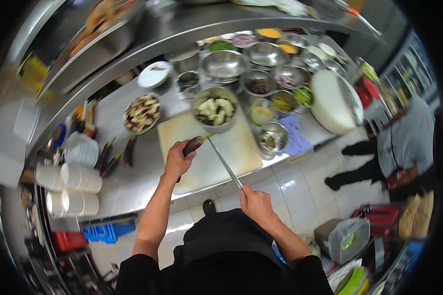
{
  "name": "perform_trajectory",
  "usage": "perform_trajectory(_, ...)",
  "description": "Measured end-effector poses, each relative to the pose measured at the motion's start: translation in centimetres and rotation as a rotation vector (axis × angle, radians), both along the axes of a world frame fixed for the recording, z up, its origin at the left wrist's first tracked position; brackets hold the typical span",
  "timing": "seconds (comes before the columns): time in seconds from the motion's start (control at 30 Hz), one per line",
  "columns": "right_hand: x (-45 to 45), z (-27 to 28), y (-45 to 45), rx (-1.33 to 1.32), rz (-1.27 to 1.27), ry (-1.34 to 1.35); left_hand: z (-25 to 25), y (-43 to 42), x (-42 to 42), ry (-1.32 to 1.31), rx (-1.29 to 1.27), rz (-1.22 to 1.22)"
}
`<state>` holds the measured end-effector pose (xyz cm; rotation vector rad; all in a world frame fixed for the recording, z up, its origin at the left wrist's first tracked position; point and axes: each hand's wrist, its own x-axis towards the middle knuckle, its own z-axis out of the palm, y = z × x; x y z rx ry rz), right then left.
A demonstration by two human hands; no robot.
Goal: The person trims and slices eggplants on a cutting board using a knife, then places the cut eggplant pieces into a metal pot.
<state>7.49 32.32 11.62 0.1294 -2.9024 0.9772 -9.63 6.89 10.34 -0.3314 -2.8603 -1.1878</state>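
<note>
My left hand (178, 161) is wrapped round a dark purple eggplant (194, 144) above the white cutting board (182, 132). Its green stem points to the right. In my right hand (255, 201) is the handle of a long knife (225, 164), whose blade reaches up and left so that the tip is beside the stem. Behind them, at the board's back edge, a metal pot (215, 126) holds pale eggplant chunks. A bowl of cut eggplant strips (142, 113) stands left of the board. Whole eggplants (128, 151) lie on the counter further left.
Metal bowls (225, 65) of ingredients line the counter's back and right. A purple cloth (292, 135) lies near a large round white block (335, 102). Stacked white containers (81, 176) stand at left. A shelf (172, 35) crosses above. Another person (408, 135) stands at right.
</note>
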Motion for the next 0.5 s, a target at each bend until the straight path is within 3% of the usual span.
perform_trajectory(0.17,1.5,-0.4,4.8,0.04,-0.168,0.02,0.0,9.9,-2.7,-0.029,-0.06,-0.168)
perform_trajectory(0.27,2.5,-0.2,7.1,0.059,-0.217,0.015,0.3,13.6,-3.4,0.032,-0.09,-0.265)
perform_trajectory(0.33,2.9,-0.2,8.2,0.059,-0.239,0.014,0.7,15.8,-3.5,-0.132,-0.085,-0.264)
perform_trajectory(0.5,3.1,-2.4,10.0,0.088,-0.316,0.005,0.0,19.6,-3.1,-0.101,-0.17,-0.378)
